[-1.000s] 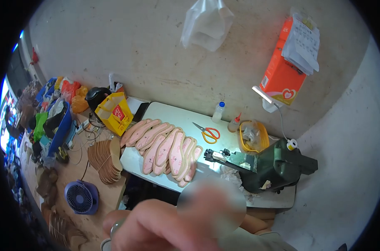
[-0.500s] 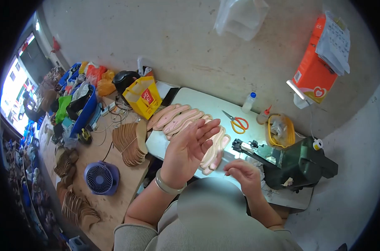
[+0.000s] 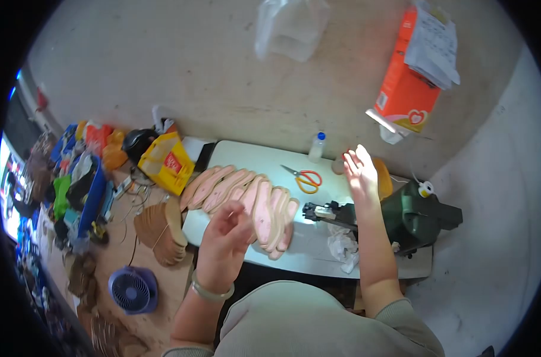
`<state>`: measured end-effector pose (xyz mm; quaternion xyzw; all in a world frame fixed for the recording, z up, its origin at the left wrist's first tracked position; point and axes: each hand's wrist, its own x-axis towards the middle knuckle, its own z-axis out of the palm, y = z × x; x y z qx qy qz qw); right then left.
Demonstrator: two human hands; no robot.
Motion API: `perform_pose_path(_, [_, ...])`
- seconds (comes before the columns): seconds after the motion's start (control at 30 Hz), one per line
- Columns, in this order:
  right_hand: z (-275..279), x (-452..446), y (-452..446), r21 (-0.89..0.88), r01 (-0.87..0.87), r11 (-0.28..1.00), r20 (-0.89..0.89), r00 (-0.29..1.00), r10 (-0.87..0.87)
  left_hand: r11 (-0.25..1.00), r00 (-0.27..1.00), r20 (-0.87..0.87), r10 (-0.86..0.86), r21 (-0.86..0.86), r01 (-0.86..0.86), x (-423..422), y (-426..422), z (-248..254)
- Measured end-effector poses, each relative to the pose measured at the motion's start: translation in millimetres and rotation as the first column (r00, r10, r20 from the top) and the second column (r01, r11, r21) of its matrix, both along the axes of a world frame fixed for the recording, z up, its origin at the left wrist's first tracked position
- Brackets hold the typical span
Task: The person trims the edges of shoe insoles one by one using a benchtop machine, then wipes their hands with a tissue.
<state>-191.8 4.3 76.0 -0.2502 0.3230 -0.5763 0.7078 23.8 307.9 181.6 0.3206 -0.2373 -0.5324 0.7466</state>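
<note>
My left hand (image 3: 224, 245), with a bangle at the wrist, is raised in front of the near edge of the white table (image 3: 234, 151). Its fingers curl inward, and whether the fingertips hold anything is too small to tell. Pink insoles (image 3: 262, 215) lie in an overlapping row just beyond it. My right hand (image 3: 361, 171) reaches up over the back right of the table, fingers apart and nothing in them. It is beside the yellow basket (image 3: 382, 178) and partly hides it. Orange-handled scissors (image 3: 306, 180) lie between the insoles and my right forearm.
A green machine (image 3: 414, 215) stands at the table's right, with crumpled white paper (image 3: 343, 247) beside it. A bottle with a blue cap (image 3: 317, 147) is at the back. Leftward are a yellow bag (image 3: 167, 163), stacked brown insoles (image 3: 157, 231) and a purple fan (image 3: 132, 290).
My right hand has risen from the table's near edge toward the basket. My left hand has moved left and lower, its fingers more curled. The camera view has shifted.
</note>
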Motion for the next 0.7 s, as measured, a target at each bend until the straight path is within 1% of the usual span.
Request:
perform_pose_path(0.03, [-9,-9,-30,0.102,0.053,0.993,0.055,0.997,-0.059,1.000,0.998,0.060,0.007,-0.003,-0.007,-1,3,-1])
perform_pose_path(0.07, [-20,-18,-55,0.059,0.149,0.987,-0.020,0.989,-0.148,1.000,0.997,0.071,-0.017,-0.020,0.018,1,6,-4])
perform_pose_path(0.17, [-19,-34,-100,0.121,0.358,0.926,0.061,0.928,-0.367,0.998,0.989,0.138,-0.046,-0.045,0.052,7,15,-11])
perform_pose_path(0.2, [-18,-36,-111,0.063,0.399,0.915,0.093,0.911,-0.403,0.998,0.983,0.176,-0.049,-0.038,0.056,9,19,-10])
perform_pose_path(0.23, [-24,-42,-127,0.021,0.408,0.913,0.170,0.898,-0.405,0.998,0.976,0.212,-0.048,-0.028,0.055,11,24,-8])
perform_pose_path(0.27, [-21,-43,-137,0.012,0.411,0.912,0.214,0.890,-0.403,0.997,0.952,0.301,-0.057,-0.030,0.069,12,28,4])
perform_pose_path(0.3, [-19,-47,-145,0.006,0.413,0.910,0.255,0.880,-0.401,0.990,0.887,0.462,-0.016,-0.114,0.077,13,27,18])
perform_pose_path(0.33, [-38,-66,-171,-0.083,0.361,0.929,0.311,0.895,-0.320,0.977,0.796,0.605,0.038,-0.191,0.098,12,25,34])
perform_pose_path(0.37, [-57,-73,-195,-0.174,0.306,0.936,0.361,0.904,-0.229,0.944,0.812,0.581,0.052,-0.294,0.150,7,24,55])
perform_pose_path(0.4, [-45,-66,-187,-0.051,0.398,0.916,0.334,0.871,-0.360,0.899,0.827,0.558,0.067,-0.394,0.193,0,20,73])
perform_pose_path(0.47, [-58,-73,-201,0.003,0.372,0.928,0.295,0.887,-0.356,0.762,0.866,0.500,-0.011,-0.557,0.331,-9,14,104])
perform_pose_path(0.5, [-67,-76,-207,-0.042,0.336,0.941,0.327,0.895,-0.305,0.665,0.881,0.467,-0.073,-0.636,0.392,-15,11,115])
perform_pose_path(0.53, [-73,-79,-208,-0.024,0.311,0.950,0.291,0.911,-0.291,0.574,0.885,0.446,-0.135,-0.693,0.437,-19,10,125])
perform_pose_path(0.57, [-69,-73,-196,0.063,0.322,0.945,0.183,0.927,-0.328,0.493,0.883,0.428,-0.192,-0.736,0.464,-22,10,131])
perform_pose_path(0.63, [-84,-77,-190,0.139,0.275,0.951,0.045,0.958,-0.283,0.342,0.866,0.414,-0.280,-0.800,0.493,-31,15,139])
perform_pose_path(0.7, [-91,-79,-189,0.112,0.252,0.961,-0.080,0.966,-0.244,0.270,0.858,0.409,-0.310,-0.828,0.492,-37,17,142])
